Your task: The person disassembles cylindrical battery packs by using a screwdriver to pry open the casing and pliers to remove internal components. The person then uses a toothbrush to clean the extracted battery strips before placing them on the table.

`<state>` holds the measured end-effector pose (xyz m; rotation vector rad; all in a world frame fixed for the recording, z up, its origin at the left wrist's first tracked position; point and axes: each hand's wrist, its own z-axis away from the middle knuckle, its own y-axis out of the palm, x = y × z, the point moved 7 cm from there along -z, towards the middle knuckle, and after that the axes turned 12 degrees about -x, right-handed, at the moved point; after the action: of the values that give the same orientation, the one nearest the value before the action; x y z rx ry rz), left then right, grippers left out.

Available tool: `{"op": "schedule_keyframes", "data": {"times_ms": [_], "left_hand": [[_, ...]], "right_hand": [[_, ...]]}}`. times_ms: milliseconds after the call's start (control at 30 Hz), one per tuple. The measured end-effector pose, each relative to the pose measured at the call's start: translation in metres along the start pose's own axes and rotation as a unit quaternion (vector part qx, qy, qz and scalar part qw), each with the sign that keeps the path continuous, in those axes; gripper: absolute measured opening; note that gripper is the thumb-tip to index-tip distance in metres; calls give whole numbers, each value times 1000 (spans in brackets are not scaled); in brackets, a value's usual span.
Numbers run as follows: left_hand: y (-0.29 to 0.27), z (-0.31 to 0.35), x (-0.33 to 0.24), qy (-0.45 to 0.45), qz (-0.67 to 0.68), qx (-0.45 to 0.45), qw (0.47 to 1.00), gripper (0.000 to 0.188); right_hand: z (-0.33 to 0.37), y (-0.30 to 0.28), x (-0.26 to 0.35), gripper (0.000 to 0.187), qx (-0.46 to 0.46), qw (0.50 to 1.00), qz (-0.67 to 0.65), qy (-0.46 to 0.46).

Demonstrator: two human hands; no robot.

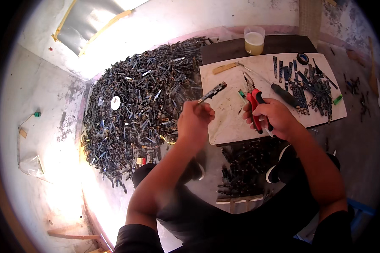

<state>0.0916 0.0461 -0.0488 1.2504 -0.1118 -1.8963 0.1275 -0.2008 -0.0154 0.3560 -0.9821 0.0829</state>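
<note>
My left hand (195,120) is closed around one end of a narrow dark strip (213,92), which looks like a small circuit board and points up to the right. My right hand (274,118) grips pliers (254,103) with red and black handles. Their metal jaws point up and away from me, slightly apart, with nothing visible between them. A slim piece with a green end (242,93) shows beside the pliers, near the right fingers; I cannot tell whether that hand holds it too. The strip and the pliers are apart, both over or beside the pale board (223,122).
A large heap of dark strips (143,92) covers the floor at left, with a white disc (115,103) on it. On the board lie a screwdriver (283,94), a tape roll (302,58) and sorted strips (321,95). A cup of liquid (254,41) stands behind. More dark pieces (245,168) lie below the board.
</note>
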Motion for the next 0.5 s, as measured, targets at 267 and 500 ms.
{"op": "schedule_keyframes", "data": {"times_ms": [267,500], "left_hand": [[3,0,-33,25,36,14,999,37],[7,1,-50,-25,125,31,991,45]], "right_hand": [[3,2,2,30,19,998,50,-20],[-3,-10,9,30,18,983,167,-72]]}}
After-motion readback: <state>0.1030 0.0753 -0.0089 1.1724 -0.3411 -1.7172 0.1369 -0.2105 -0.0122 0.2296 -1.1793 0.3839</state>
